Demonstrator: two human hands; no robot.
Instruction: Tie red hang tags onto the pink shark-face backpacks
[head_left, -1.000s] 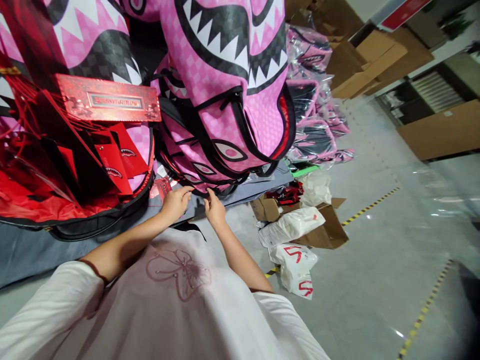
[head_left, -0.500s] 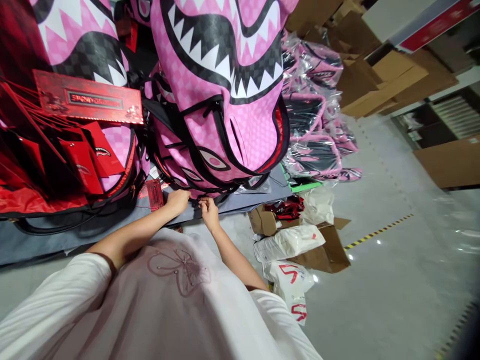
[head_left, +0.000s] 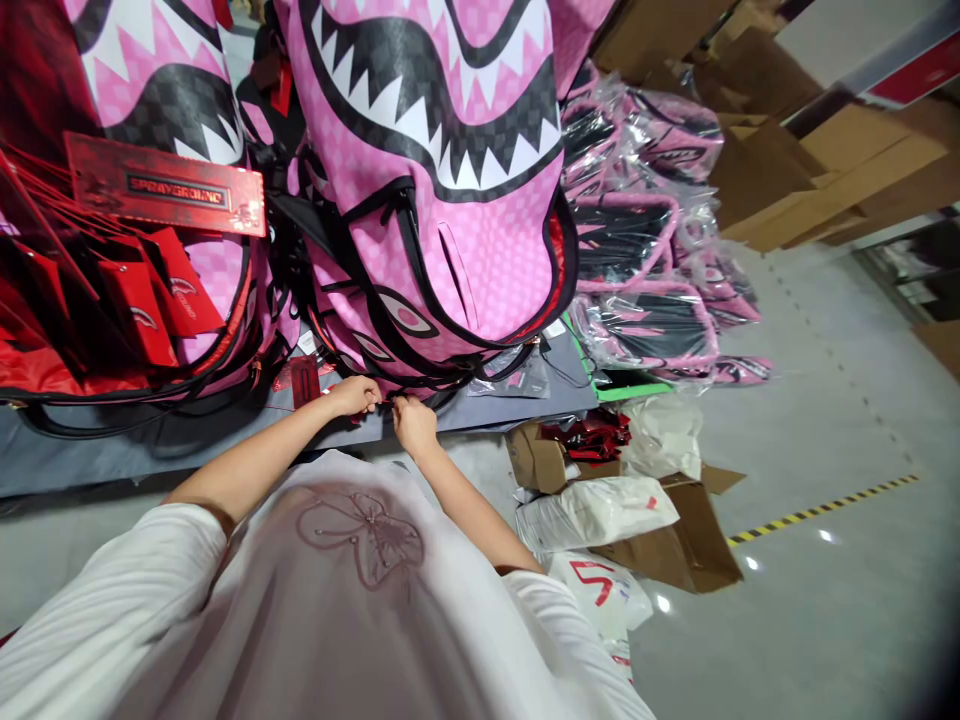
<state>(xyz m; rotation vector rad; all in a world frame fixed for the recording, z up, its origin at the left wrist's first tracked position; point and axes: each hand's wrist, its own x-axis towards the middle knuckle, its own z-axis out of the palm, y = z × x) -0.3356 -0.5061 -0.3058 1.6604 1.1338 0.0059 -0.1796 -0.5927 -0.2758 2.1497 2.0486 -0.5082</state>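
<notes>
A pink backpack [head_left: 487, 250] with a black-and-white shark-mouth print lies on the grey-covered table in front of me. At its near edge, my left hand [head_left: 358, 396] is closed with the fingers pinched together. My right hand [head_left: 415, 425] is closed just beside it, thumb and fingers also pinched. A small dark part of the bag's edge shows between the two hands. What exactly the fingertips hold is too small to make out. Left of my left hand, a red tag [head_left: 305, 381] lies on the table.
Another shark-print backpack [head_left: 169, 110], with several red tags [head_left: 191, 290] on its open red lining, stands at left. Plastic-wrapped pink bags [head_left: 645, 325] are stacked at right by a green-edged crate [head_left: 634, 391]. An open carton [head_left: 697, 530] and white plastic bags [head_left: 600, 510] lie on the floor.
The view has shifted slightly, so the floor items appear further right and lower. Both hands stay at the backpack's near edge; the right hand has turned, showing more of its back.
</notes>
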